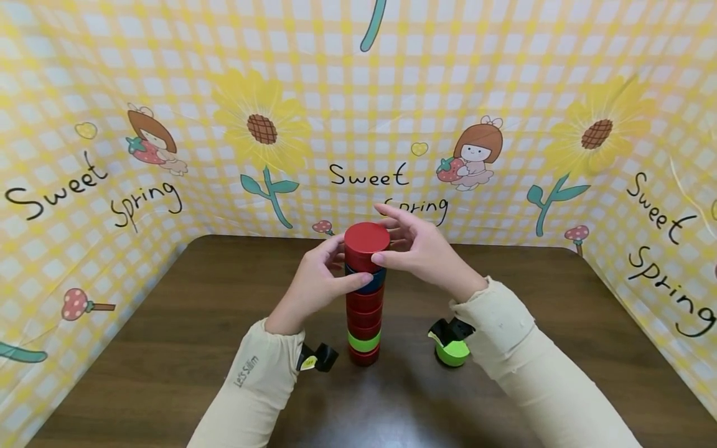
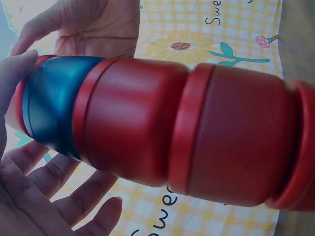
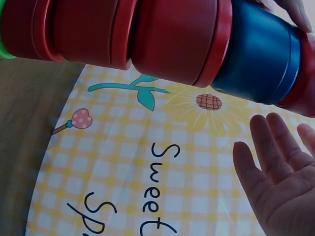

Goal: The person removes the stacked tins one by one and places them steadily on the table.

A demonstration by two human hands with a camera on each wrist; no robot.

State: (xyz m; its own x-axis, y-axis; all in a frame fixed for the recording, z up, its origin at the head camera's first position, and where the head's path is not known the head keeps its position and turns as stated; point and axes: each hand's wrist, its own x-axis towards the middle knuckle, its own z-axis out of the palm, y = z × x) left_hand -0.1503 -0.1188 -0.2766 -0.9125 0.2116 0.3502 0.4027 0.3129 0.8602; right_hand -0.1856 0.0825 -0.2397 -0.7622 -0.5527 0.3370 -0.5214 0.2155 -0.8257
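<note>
A tall upright stack stands at the middle of the table, built of round containers. At its top sits a red container [image 1: 366, 238], over a blue container [image 2: 56, 103]. Below come several red containers [image 2: 135, 118], a bright green band [image 1: 364, 341] and a red base piece [image 1: 364, 358]. My left hand [image 1: 322, 277] grips the blue container from the left, thumb across its front and fingers partly hidden behind. My right hand [image 1: 422, 249] is at the top red container, thumb touching its front right side. Its other fingers [image 3: 268, 152] are spread loosely, apart from the blue container.
A bright green round container [image 1: 452, 353] stands on the brown wooden table [image 1: 235, 298], beneath the right wrist's black camera [image 1: 450, 331]. Another black camera [image 1: 318, 359] is strapped at the left wrist. A yellow checked cloth [image 1: 347, 93] lines the back and sides.
</note>
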